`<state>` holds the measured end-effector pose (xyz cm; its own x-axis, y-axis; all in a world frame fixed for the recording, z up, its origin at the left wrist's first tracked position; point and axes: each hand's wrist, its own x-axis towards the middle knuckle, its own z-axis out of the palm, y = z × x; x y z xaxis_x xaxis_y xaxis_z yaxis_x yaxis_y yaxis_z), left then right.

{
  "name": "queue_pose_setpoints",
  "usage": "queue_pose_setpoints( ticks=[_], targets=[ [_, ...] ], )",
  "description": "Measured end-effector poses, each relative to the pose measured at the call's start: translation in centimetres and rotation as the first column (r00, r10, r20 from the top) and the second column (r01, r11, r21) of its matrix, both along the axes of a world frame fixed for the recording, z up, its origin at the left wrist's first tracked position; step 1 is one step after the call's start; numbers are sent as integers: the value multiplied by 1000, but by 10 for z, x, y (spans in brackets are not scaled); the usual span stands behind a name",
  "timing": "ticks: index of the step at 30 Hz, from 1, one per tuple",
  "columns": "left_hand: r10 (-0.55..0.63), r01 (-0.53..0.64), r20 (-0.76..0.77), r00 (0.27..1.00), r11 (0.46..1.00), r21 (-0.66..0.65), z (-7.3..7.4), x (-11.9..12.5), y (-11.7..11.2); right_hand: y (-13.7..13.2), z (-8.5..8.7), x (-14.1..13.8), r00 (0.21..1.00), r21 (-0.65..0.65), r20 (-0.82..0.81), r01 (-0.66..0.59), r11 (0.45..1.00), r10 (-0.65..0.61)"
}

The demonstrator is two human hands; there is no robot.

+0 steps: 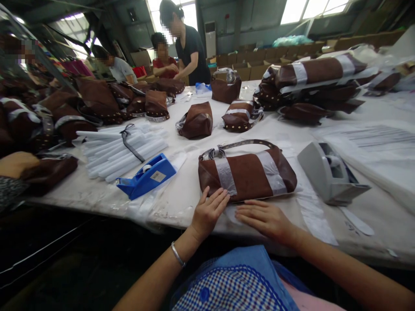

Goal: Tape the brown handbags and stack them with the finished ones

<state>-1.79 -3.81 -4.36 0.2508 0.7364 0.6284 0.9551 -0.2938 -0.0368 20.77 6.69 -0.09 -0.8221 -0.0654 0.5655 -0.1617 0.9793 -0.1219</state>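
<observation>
A brown handbag [248, 175] with two pale wrapping bands and a studded strap lies on the white table [181, 194] right in front of me. My left hand [209, 212] lies open with its fingertips at the bag's lower left edge. My right hand [264, 218] rests flat and open on the table just below the bag, fingers pointing left over a thin clear sheet [316, 220].
A blue tape dispenser [147, 176] and white foam rolls [119, 153] lie to the left. A grey tape dispenser [329, 172] sits to the right. More brown bags [196, 121] and a wrapped stack [313, 84] lie farther back. Other people [186, 41] work at the far end.
</observation>
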Motion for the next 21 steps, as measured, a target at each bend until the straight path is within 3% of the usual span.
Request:
queue_pose_setpoints(
  ticks=[3,7,12,19,21],
  targets=[
    [-10,10,-13,1000,1000,-6,3,1,-2,21,15,-16,999,56,-45,19,998,-17],
    [-28,27,21,999,999,32,-2,1,-1,43,17,-36,994,34,-45,101,994,-99],
    [-28,23,99,995,998,50,-10,0,1,57,10,-47,986,-115,50,162,980,-158],
    [-36,32,245,969,999,23,-10,-1,5,54,17,-48,995,-428,86,86,900,-54],
    [-31,26,273,962,999,22,-10,0,5,52,21,-46,998,-444,57,62,894,-41]
  ],
)
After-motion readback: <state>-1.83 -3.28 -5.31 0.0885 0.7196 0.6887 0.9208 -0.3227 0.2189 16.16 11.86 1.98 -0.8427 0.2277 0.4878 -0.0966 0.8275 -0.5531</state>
